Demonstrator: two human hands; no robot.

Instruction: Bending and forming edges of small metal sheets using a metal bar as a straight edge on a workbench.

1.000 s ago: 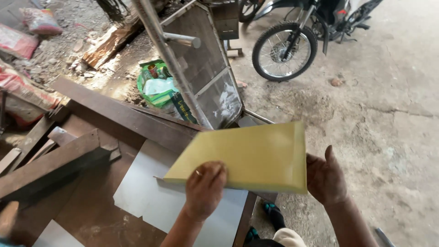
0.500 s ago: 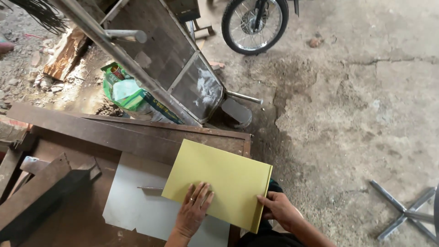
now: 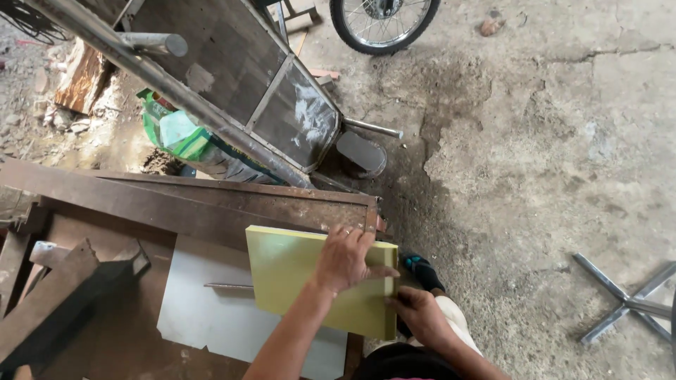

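A yellow-green flat board (image 3: 296, 278) lies on a white metal sheet (image 3: 204, 309) on a rusty brown work table (image 3: 176, 204). My left hand (image 3: 346, 259) presses flat on the board's right part, fingers spread toward its far right corner. My right hand (image 3: 417, 313) grips the board's right edge near the table's edge. A thin metal rod (image 3: 227, 286) lies on the white sheet, partly under the board.
Rusty steel bars (image 3: 63, 295) lie at the table's left. A metal cart frame (image 3: 232, 91) leans behind the table, a green sack (image 3: 179, 137) under it. A motorcycle wheel (image 3: 384, 24) stands at the top, a metal cross base (image 3: 627, 299) on the concrete floor at right.
The board came down from a raised tilt to lie flat on the white sheet. My left hand slid from its near edge to its right part; my right hand shifted along the right edge.
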